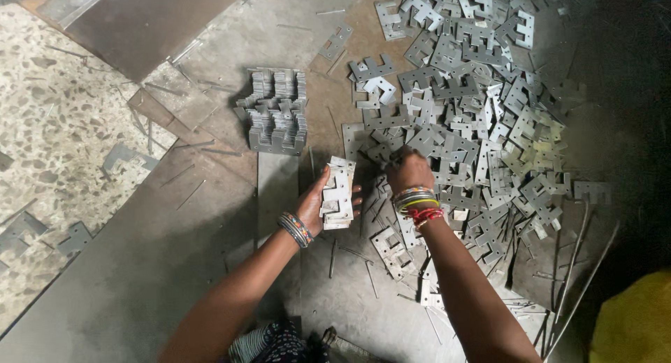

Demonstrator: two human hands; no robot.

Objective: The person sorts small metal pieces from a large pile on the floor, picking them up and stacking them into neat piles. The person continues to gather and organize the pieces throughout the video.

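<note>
Gripping a small stack (pixel 337 194) of flat, notched metal plates, the left hand (pixel 314 206) has its fingers curled round the stack's edges, holding it upright just above the floor (pixel 175 265). Beside it, the right hand (pixel 407 171) reaches into the near edge of a loose pile (pixel 475 118) of identical plates, fingers bunched on one piece, though the exact pinch is hidden behind the knuckles. Thin, stiff and probably sharp-cornered, each plate looks light alone but weighty when stacked; smooth faces may slide, so holding the stack across its edges seems safest. Farther off, a squared bundle (pixel 275 111) of sorted plates stands on the floor, apart from the pile.
</note>
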